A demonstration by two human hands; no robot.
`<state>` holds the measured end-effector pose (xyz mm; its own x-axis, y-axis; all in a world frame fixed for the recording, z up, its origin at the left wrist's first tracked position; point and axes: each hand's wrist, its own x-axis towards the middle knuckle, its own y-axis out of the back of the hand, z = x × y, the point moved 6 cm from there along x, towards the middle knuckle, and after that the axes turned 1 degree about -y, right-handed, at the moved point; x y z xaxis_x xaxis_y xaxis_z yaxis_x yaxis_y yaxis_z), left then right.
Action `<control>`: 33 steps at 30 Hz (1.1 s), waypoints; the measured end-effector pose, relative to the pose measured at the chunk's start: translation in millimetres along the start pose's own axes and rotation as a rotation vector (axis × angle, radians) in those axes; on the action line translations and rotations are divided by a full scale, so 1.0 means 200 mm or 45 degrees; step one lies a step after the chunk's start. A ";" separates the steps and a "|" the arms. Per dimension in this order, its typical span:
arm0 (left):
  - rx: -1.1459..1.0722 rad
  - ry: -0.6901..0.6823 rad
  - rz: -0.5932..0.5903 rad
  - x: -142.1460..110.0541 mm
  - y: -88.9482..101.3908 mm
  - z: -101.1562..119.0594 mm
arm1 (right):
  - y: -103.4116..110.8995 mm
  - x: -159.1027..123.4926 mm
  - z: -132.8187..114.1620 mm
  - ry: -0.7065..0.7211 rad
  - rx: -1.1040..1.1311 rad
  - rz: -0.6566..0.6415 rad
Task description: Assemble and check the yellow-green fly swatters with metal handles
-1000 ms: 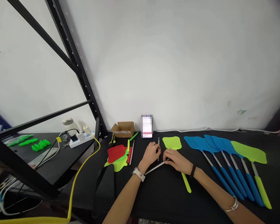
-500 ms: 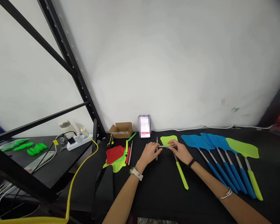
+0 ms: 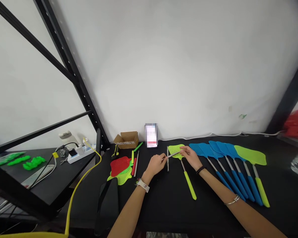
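Two hands are held above the black worktop (image 3: 164, 205), with one slim metal rod (image 3: 173, 154) gripped between them. The rod's left end is pinched in the fingers of the left hand (image 3: 157, 164), and its right end is held by the fingertips of the right hand (image 3: 190, 157). The rod is slanted, with the right end farther from the wearer, and is seen across the mesh head of a lime swatter (image 3: 188, 181), which is laid on the worktop with its handle pointed toward the near edge.

A second thin rod (image 3: 168, 164) is placed on the worktop between the left hand and the lime swatter. To the right, several blue swatters (image 3: 201, 149) are fanned out and overlapped, with a yellow-green swatter (image 3: 250, 154) set at the right end of the row.

To the left, a red mesh head (image 3: 120, 166) is laid over green and lime mesh heads (image 3: 124, 177), near a red handle (image 3: 133, 168) and a grey rod (image 3: 136, 163). Behind them, an open cardboard box (image 3: 130, 140) is seen, and a lit phone (image 3: 151, 136) is propped upright near the wall. A dark, flat slab (image 3: 108, 203) is positioned at the near left.
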<state>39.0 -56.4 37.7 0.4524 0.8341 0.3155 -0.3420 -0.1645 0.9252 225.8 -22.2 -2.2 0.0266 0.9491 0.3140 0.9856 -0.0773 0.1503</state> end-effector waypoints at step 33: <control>-0.642 -0.058 -0.097 -0.03 0.01 0.17 | -0.17 -0.14 -0.20 -0.332 0.605 -0.327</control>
<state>64.2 -79.3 45.5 0.5230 0.8083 0.2702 -0.6563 0.1797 0.7328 185.8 -58.9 21.5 -0.2413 0.9676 0.0738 0.9311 0.2522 -0.2635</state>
